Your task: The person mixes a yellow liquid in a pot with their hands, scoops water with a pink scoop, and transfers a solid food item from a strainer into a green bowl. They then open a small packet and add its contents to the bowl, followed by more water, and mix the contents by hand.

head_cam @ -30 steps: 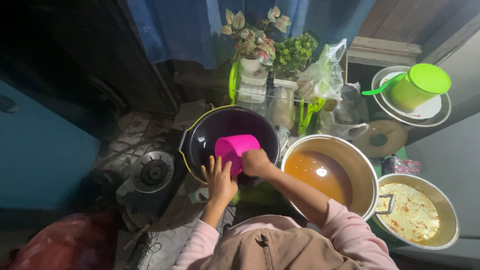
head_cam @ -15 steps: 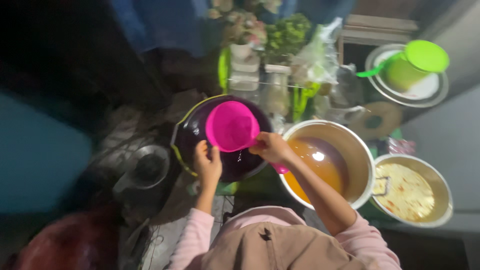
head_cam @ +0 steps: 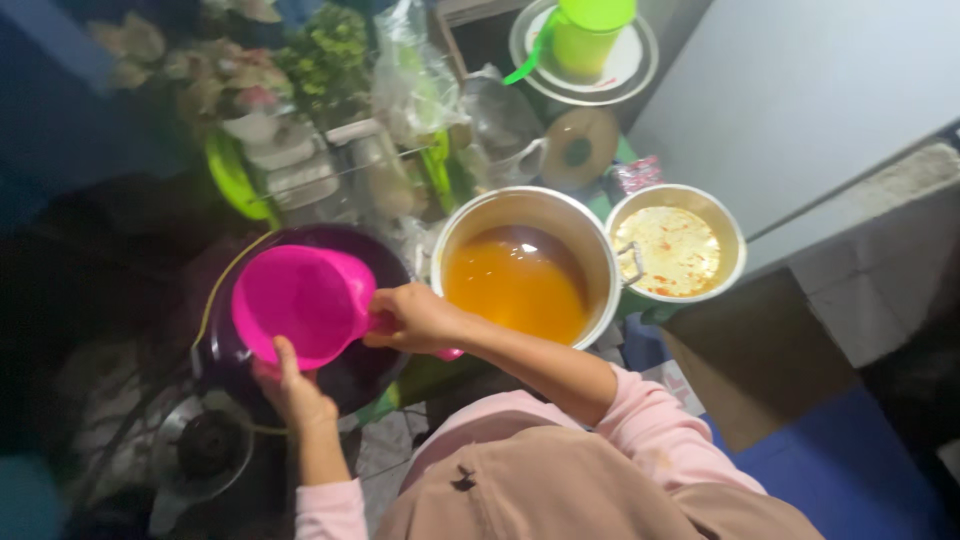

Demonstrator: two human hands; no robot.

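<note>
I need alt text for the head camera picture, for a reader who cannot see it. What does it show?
Seen from above, a person holds a pink plastic scoop over a dark pan, the right hand on its handle and the left hand under its rim. Beside it stand a large pot of orange broth and a smaller pot of pale soup.

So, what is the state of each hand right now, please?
Left hand: fingers against the rim of the pink plastic scoop, supporting it.
Right hand: closed around the scoop's handle.
</note>
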